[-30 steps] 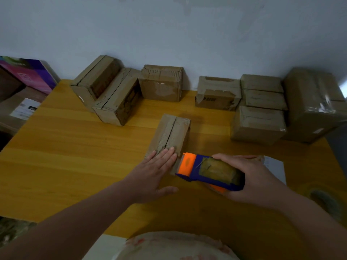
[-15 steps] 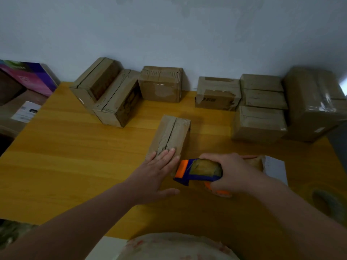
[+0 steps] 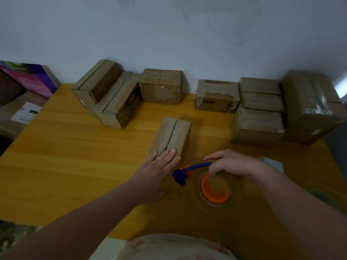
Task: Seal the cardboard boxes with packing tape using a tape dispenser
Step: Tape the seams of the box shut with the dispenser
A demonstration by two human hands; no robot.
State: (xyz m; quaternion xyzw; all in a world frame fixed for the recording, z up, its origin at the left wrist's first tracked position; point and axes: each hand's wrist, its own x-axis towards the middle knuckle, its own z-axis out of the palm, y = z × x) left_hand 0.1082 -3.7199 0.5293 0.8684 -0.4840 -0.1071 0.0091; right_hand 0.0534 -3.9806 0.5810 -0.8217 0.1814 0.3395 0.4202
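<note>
A small cardboard box [image 3: 172, 136] with an open seam along its top lies in the middle of the yellow wooden table [image 3: 75, 156]. My left hand [image 3: 157, 169] rests flat with straight fingers on the box's near end. Just right of it, my right hand [image 3: 231, 164] grips a blue and orange tape dispenser [image 3: 204, 181], now tilted so its orange hub and tape roll face up and its blue cutter end points at the box's near corner.
Several cardboard boxes line the wall: two [image 3: 109, 94] at back left, one [image 3: 161, 87] at back centre, a stack [image 3: 259, 109] and a large one [image 3: 309, 106] at right. A tape roll [image 3: 324, 196] lies at the right edge. A white card [image 3: 274, 163] lies behind my right hand.
My right hand has turned the dispenser from flat to on its side, so the orange hub shows, and lowered it slightly toward me. My left hand stays on the box.
</note>
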